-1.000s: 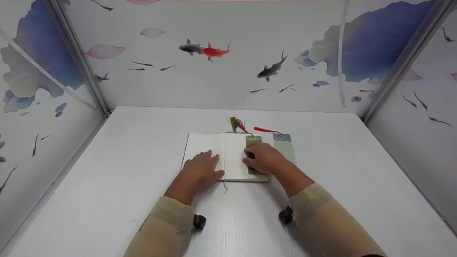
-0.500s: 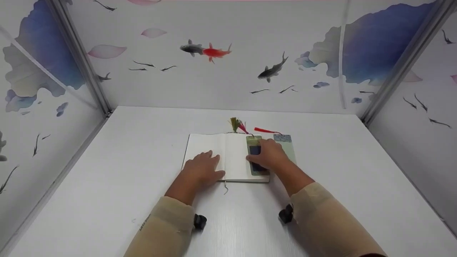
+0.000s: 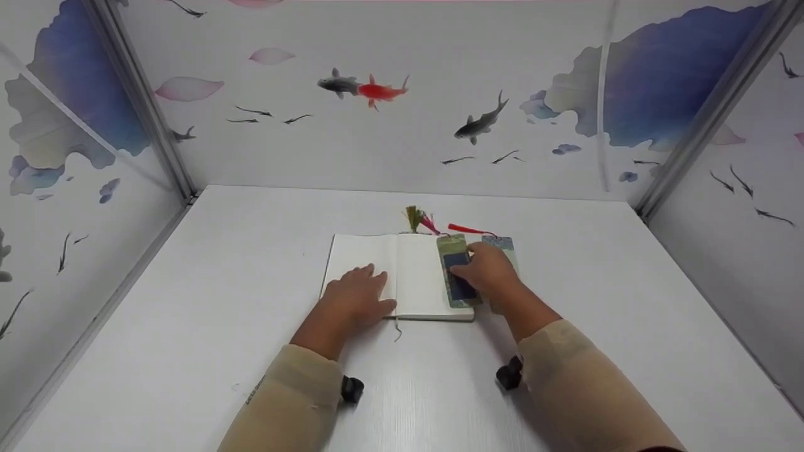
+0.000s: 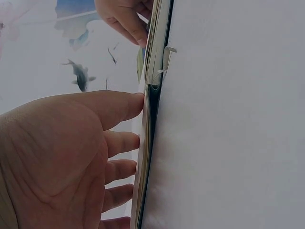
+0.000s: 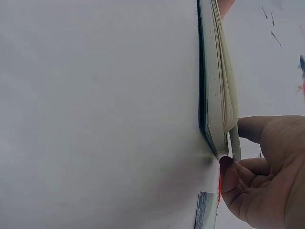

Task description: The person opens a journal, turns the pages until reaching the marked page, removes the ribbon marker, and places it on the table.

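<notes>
An open notebook with blank pages lies on the table. My left hand rests on its left page with fingers spread, and in the left wrist view the fingertips press the paper. My right hand pinches the right edge of a green bookmark with a dark blue panel, its thumb over the front. The bookmark overlaps the right page and sticks out past the page's right edge. Under the right hand lies a pale green bookmark with a grey top band, partly hidden.
A red tassel extends from the pale bookmark. Beyond the notebook's top edge lie a green tassel and a pink tassel. The notebook's ribbon hangs out toward me. Printed panels enclose the white table.
My right hand has shifted its grip to the green bookmark's right edge and slid it rightward, slightly tilted, part way off the page. The left hand has stayed in place.
</notes>
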Demonstrator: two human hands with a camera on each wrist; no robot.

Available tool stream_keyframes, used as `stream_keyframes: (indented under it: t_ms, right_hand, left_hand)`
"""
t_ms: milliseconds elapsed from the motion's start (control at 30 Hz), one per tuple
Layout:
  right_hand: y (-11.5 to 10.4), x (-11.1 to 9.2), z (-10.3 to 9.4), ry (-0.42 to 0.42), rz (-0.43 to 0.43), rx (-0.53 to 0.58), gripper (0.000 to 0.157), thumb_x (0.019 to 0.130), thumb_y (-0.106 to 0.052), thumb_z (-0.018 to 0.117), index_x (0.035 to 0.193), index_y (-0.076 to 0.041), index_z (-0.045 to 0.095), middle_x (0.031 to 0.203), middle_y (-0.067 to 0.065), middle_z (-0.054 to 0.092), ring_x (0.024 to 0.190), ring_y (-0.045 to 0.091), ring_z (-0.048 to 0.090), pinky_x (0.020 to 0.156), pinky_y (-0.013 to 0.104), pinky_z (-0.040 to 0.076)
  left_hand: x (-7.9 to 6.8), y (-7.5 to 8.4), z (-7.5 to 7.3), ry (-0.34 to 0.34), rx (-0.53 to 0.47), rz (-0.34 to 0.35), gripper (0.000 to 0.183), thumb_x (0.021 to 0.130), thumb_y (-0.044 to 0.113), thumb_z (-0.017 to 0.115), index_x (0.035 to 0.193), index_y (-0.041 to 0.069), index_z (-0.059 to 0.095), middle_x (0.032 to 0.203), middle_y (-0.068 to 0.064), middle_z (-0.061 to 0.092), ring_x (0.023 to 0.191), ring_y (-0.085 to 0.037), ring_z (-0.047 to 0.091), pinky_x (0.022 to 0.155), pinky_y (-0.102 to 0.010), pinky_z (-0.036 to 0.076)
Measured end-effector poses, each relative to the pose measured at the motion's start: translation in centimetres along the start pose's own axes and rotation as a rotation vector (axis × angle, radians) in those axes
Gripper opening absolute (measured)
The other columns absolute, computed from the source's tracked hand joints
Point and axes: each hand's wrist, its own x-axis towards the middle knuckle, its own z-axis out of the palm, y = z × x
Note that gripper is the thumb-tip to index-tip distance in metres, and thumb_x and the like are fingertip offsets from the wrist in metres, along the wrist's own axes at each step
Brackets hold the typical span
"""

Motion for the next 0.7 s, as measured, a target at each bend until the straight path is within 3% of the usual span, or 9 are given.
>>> stream_keyframes:
  t_ms: [233, 533, 700]
  right_hand:
    - [0.5, 0.1, -0.6, 0.03, -0.052, 0.014, 0.06, 0.104, -0.024, 0.07, 0.158, -0.006, 0.051, 0.146, 0.018, 0.064, 0.129, 0.032, 0.066, 0.115, 0.052, 0.054]
    - [1.3, 0.6, -1.4, -0.018, 0.01, 0.133, 0.044, 0.108, -0.014, 0.056, 0.151, -0.009, 0.061, 0.148, 0.015, 0.066, 0.122, 0.029, 0.066, 0.11, 0.048, 0.057]
    - [1.5, 0.9, -1.7, -0.021, 0.044, 0.232, 0.042, 0.108, -0.014, 0.057, 0.149, -0.01, 0.063, 0.147, 0.015, 0.066, 0.117, 0.028, 0.066, 0.103, 0.041, 0.061]
  left_hand:
    - [-0.1, 0.2, -0.1, -0.004, 0.004, -0.007, 0.075, 0.106, 0.054, 0.056, 0.169, 0.019, 0.036, 0.179, -0.009, 0.028, 0.168, -0.032, 0.024, 0.134, -0.059, 0.026]
    - [-0.2, 0.3, -0.2, -0.006, -0.01, -0.024, 0.076, 0.105, 0.055, 0.058, 0.169, 0.021, 0.035, 0.179, -0.007, 0.027, 0.168, -0.032, 0.022, 0.135, -0.057, 0.023]
    - [-0.1, 0.3, -0.2, -0.008, -0.006, -0.02, 0.076, 0.105, 0.055, 0.058, 0.169, 0.021, 0.035, 0.179, -0.007, 0.028, 0.168, -0.031, 0.022, 0.135, -0.057, 0.024]
